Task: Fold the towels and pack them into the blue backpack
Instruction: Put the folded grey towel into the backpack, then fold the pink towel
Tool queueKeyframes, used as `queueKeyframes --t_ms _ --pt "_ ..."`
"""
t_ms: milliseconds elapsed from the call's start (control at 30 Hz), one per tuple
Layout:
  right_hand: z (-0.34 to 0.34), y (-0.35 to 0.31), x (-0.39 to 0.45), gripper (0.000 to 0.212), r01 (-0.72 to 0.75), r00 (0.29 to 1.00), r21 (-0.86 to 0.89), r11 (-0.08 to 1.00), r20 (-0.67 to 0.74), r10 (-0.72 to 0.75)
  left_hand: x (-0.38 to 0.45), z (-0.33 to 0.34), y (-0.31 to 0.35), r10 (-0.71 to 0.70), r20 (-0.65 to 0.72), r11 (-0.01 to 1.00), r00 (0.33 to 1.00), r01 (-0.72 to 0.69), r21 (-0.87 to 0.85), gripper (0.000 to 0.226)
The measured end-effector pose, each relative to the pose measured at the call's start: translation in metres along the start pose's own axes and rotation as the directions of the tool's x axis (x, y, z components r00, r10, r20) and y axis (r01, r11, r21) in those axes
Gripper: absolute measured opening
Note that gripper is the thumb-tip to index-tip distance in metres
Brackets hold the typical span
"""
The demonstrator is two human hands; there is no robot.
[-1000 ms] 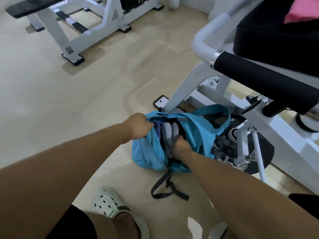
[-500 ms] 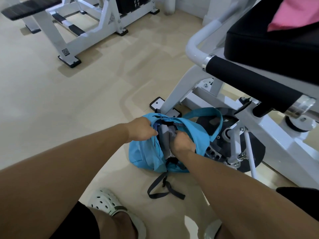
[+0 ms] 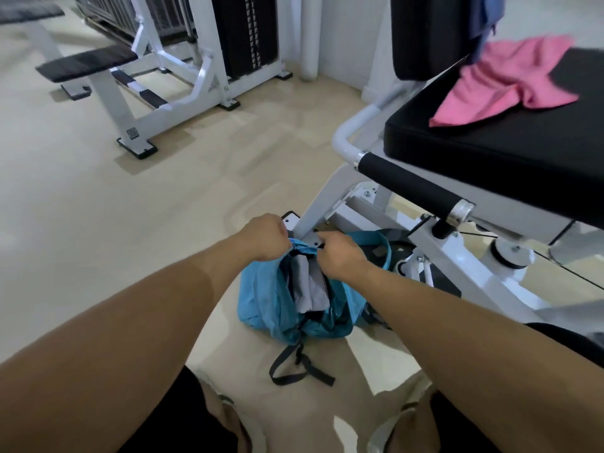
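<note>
- Standing far left on pale floor [image 3: 81, 197]: white gym frame [image 3: 183, 76] with black pads.
- Gripping top left edge of backpack [image 3: 261, 302]: left hand [image 3: 264, 238], fingers curled on the fabric.
- Sitting on floor at bench foot, mouth open: backpack, grey folded towels [image 3: 309, 286] upright inside, black straps [image 3: 294, 364] trailing toward the viewer.
- Pinching backpack's top edge near the zip: right hand [image 3: 340, 256], fingers curled.
- Lying crumpled on black bench [image 3: 490, 148], far right: pink towel [image 3: 510, 80].
</note>
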State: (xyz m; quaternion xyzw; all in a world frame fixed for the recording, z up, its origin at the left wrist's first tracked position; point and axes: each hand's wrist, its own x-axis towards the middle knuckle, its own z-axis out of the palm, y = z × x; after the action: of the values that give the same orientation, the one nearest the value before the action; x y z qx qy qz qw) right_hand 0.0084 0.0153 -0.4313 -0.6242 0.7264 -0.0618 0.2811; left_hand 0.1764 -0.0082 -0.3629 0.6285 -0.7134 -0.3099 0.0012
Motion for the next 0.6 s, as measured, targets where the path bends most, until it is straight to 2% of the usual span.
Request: queueKeyframes --t_ms 133,267,367,467,533,600 --pt "-0.038 -0.014 -0.021 0.048 0.099 0.995 0.01 0.995 -0.034 -0.099 -0.01 -0.012 0.011 0.041 -0.176 0.972 0.984 -0.08 -0.221 0.017" --pt "-0.08 -0.032 -0.051 0.051 0.149 0.987 0.077 0.986 -0.066 -0.144 -0.022 -0.022 0.028 0.061 -0.314 0.927 0.948 -0.171 -0.335 0.013" --pt "-0.107 -0.047 -0.077 0.049 0.226 0.968 0.123 0.966 -0.137 -0.209 -0.026 -0.029 0.04 0.104 -0.425 0.865 0.899 -0.292 -0.407 0.013" --pt "-0.135 -0.055 -0.097 0.044 0.352 0.907 0.229 0.908 -0.322 -0.271 -0.023 -0.034 0.058 0.203 -0.541 0.789 0.816 -0.464 -0.404 0.014" --pt "-0.155 -0.05 -0.1 0.041 0.428 0.829 0.252 0.868 -0.493 -0.265 -0.022 -0.034 0.075 0.284 -0.588 0.762 0.757 -0.55 -0.341 0.018" --pt "-0.175 -0.038 -0.096 0.039 0.428 0.744 0.19 0.884 -0.63 -0.225 -0.022 -0.031 0.096 0.363 -0.606 0.745 0.708 -0.611 -0.268 0.024"
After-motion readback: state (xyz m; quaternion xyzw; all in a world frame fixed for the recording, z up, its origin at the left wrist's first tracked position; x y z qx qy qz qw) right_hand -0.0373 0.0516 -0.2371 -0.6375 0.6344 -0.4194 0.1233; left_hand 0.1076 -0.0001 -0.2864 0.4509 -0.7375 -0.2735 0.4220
